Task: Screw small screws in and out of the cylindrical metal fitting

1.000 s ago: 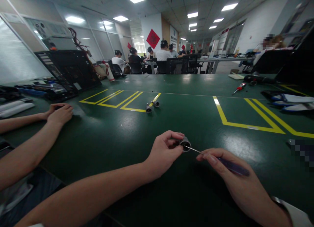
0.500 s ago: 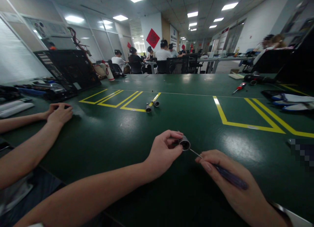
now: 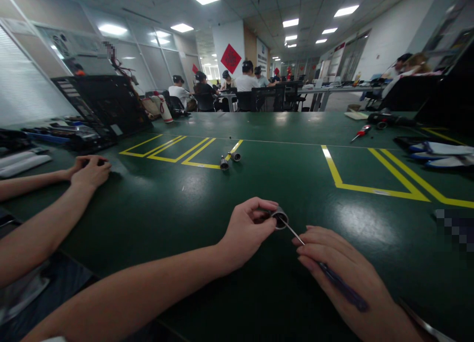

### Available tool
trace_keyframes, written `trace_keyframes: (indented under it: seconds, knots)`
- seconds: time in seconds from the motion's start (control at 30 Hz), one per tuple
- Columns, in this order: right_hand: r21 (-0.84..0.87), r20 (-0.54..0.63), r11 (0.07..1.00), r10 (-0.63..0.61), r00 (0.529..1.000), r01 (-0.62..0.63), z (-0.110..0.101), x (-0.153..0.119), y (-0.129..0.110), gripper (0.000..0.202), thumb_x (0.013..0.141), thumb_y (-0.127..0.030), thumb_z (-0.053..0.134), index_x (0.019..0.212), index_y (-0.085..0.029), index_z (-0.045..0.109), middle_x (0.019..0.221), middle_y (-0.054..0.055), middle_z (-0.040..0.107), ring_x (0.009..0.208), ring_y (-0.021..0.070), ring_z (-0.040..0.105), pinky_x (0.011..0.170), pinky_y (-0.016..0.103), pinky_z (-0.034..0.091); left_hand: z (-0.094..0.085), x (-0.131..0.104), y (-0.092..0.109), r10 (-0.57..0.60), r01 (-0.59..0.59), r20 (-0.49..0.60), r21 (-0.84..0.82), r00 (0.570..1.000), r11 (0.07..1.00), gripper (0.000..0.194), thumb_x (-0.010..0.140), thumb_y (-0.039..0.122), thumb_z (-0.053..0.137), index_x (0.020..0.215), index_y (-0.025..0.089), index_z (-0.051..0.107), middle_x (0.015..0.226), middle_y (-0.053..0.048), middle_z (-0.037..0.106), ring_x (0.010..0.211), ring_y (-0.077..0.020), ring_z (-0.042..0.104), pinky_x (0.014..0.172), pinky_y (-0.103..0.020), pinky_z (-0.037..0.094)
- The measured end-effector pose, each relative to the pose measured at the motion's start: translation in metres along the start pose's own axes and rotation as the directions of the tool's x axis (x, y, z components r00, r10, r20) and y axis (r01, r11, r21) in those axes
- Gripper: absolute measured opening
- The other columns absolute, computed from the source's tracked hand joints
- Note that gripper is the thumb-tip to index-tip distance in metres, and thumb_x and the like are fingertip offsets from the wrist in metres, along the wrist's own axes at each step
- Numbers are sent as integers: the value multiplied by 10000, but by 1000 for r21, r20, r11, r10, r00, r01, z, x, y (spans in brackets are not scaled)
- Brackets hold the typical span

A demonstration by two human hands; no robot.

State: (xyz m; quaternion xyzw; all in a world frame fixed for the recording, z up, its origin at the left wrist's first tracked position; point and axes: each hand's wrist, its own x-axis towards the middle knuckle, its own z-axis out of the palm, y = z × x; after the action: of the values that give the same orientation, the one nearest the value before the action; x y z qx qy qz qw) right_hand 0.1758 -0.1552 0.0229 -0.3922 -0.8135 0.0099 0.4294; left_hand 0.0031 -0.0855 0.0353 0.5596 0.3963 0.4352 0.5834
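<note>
My left hand (image 3: 249,229) pinches a small metal cup-shaped part (image 3: 280,217) between thumb and fingers, its round opening facing me and to the right. A screwdriver (image 3: 342,286) with a dark purple handle lies in my right hand (image 3: 348,263), fingers closed around it. Its thin shaft reaches up and left into the opening of the metal part; the tip is hidden inside. Farther off on the green table (image 3: 166,199), two similar metal parts (image 3: 224,163) lie close together by a yellow tape line.
At the left, a co-worker's hands (image 3: 91,171) rest on the table. A red-handled screwdriver (image 3: 361,133) and blue-white gloves (image 3: 440,153) lie at the right. Yellow tape (image 3: 381,190) marks the tabletop. A black equipment case (image 3: 107,105) stands at the back left.
The screwdriver's handle has swung lower and its shaft is steeper. My right hand has shifted slightly with it. My left hand and the metal part have barely moved.
</note>
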Motion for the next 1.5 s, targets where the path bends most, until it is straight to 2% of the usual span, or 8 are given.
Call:
trace_keyframes:
  seconds: [0.27, 0.73, 0.97, 1.1, 1.2, 1.3, 1.4, 1.5]
  knots:
    - [13, 25, 1000, -17, 1000, 17, 1, -2, 0, 181, 827, -158, 534, 980, -217, 610, 921, 33, 706, 921, 183, 661, 876, 331, 532, 0, 1, -3, 42, -42, -9, 50, 999, 998, 95, 657, 95, 625, 748, 120, 615, 933, -66, 665, 780, -148, 655, 719, -289, 551]
    - [-75, 17, 992, -100, 995, 101, -2, 3, -6, 171, 835, -151, 508, 951, -176, 631, 881, 60, 710, 882, 186, 670, 845, 330, 552, 0, 3, -7, 73, -73, -3, 63, 997, 995, 80, 667, 95, 607, 744, 119, 608, 939, -80, 670, 811, -164, 656, 707, -291, 552]
    - [9, 23, 1000, -15, 1000, 15, 0, -5, 2, 195, 831, -170, 545, 1013, -215, 595, 946, 29, 695, 941, 170, 644, 890, 311, 519, -3, 11, -10, 128, -128, 6, 62, 992, 990, 72, 677, 86, 602, 739, 121, 592, 882, -63, 673, 774, -147, 651, 692, -277, 543]
    - [97, 33, 991, 88, 996, -90, 2, -7, 4, 172, 826, -191, 560, 983, -239, 612, 959, 15, 682, 952, 162, 628, 876, 287, 513, -13, 33, -9, 123, -117, -76, 88, 989, 989, 81, 700, 100, 609, 773, 123, 586, 790, -35, 664, 722, -129, 637, 679, -264, 528]
    - [195, 86, 939, 273, 958, -285, 2, 0, 3, 126, 847, -255, 527, 890, -245, 645, 886, 14, 684, 824, 156, 649, 727, 252, 546, -22, 60, -8, 67, -53, -141, 96, 988, 994, 118, 707, 100, 613, 821, 125, 598, 793, -32, 643, 712, -123, 621, 685, -268, 522]
    - [237, 181, 828, 477, 860, -509, 0, 12, 4, 198, 841, -356, 509, 813, -242, 669, 787, 15, 689, 714, 169, 650, 606, 252, 533, -31, 91, -10, 33, -18, -185, 82, 982, 996, 187, 698, 81, 614, 880, 127, 617, 891, -55, 626, 774, -126, 607, 724, -273, 514]
    - [271, 239, 720, 592, 769, -639, -5, 26, 10, 273, 803, -454, 519, 768, -237, 681, 760, 24, 695, 705, 194, 646, 591, 280, 510, -38, 119, -17, 116, -70, -214, 213, 970, 974, 368, 603, 12, 671, 951, 118, 609, 960, -71, 620, 852, -148, 598, 784, -285, 499]
    - [353, 272, 624, 644, 715, -697, -5, 40, 19, 301, 770, -491, 551, 748, -222, 683, 778, 35, 698, 750, 208, 640, 674, 321, 487, -43, 141, -28, 235, -132, -187, 442, 954, 887, 482, 594, -35, 647, 1048, 107, 571, 990, -87, 618, 841, -157, 603, 761, -298, 507]
